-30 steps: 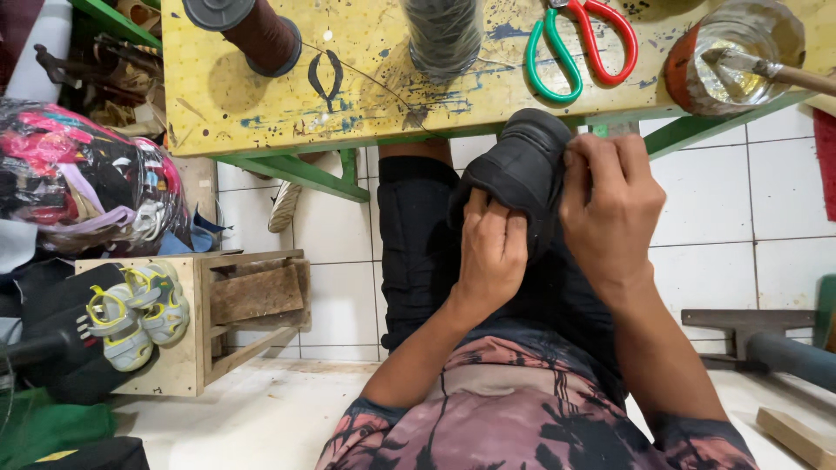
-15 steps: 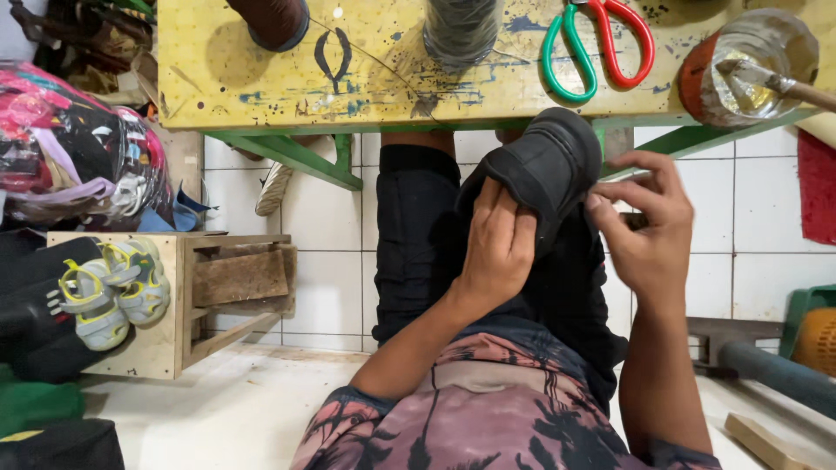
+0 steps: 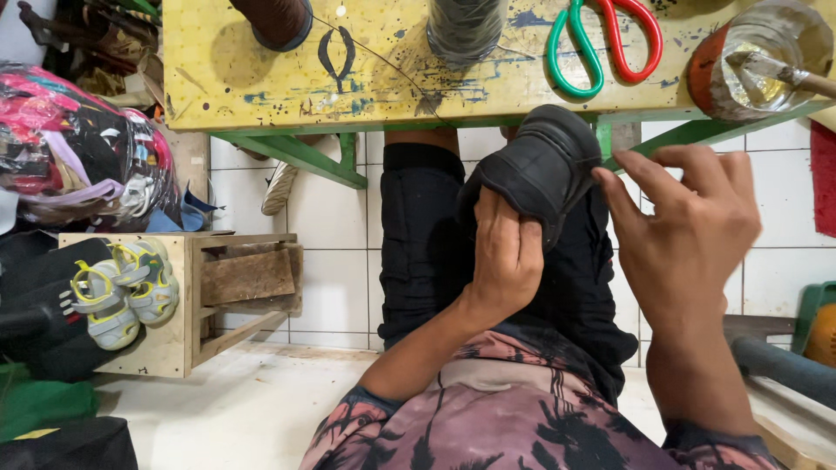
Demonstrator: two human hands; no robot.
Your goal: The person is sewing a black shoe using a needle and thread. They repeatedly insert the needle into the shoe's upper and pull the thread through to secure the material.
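Left hand [image 3: 503, 261]: closed around the black shoe [image 3: 540, 165], fingers wrapped over its near side, holding it up over the lap, just below the near edge of the tabletop [image 3: 261, 87].
Right hand [image 3: 688, 231]: open, fingers loosely spread, fingertips [image 3: 610, 187] at the shoe's right side; holds nothing.
Black shoe: dark, rounded, thick rim turned up toward the tabletop edge, not resting on the tabletop.
Tabletop: yellow, paint-stained, on a green frame.
Scissors [image 3: 601, 39]: one green and one red handle, lying near the tabletop's near edge, right of centre.
Thread spool [image 3: 466, 26]: grey, upright, left of the scissors.
Jar [image 3: 758, 57]: clear, with a brush standing in it, at the right end of the tabletop.
Small sandals [image 3: 122, 292]: grey and yellow pair, on a wooden box [image 3: 235, 296] on the floor at left.
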